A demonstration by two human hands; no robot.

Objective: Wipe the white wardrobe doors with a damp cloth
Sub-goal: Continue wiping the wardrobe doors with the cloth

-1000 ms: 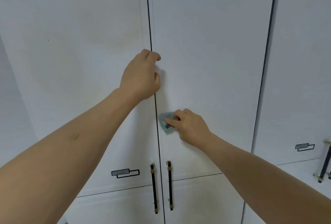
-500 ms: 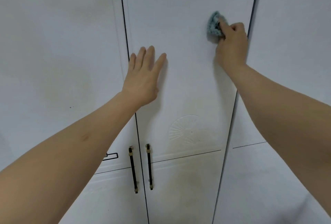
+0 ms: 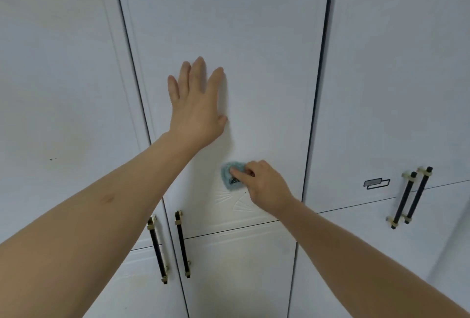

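Two bare hands meet the middle white wardrobe door (image 3: 254, 38): the left hand (image 3: 197, 111) lies flat with fingers spread, while the right hand (image 3: 264, 185) pinches a small blue-green damp cloth (image 3: 230, 178) against the panel. Half a second ago the cloth was near the door's upper right edge; it now sits low, just above an embossed fan pattern (image 3: 236, 202), suggesting a downward stroke. Black bar handles (image 3: 181, 244) hang below, between neighbouring white doors.

Two bare forearms reach in from the lower corners, with no sleeves, watch or rings showing. The left forearm (image 3: 84, 218) bears a small reddish mark. Left hand (image 3: 195, 109) and right hand (image 3: 267, 185) are ungloved.
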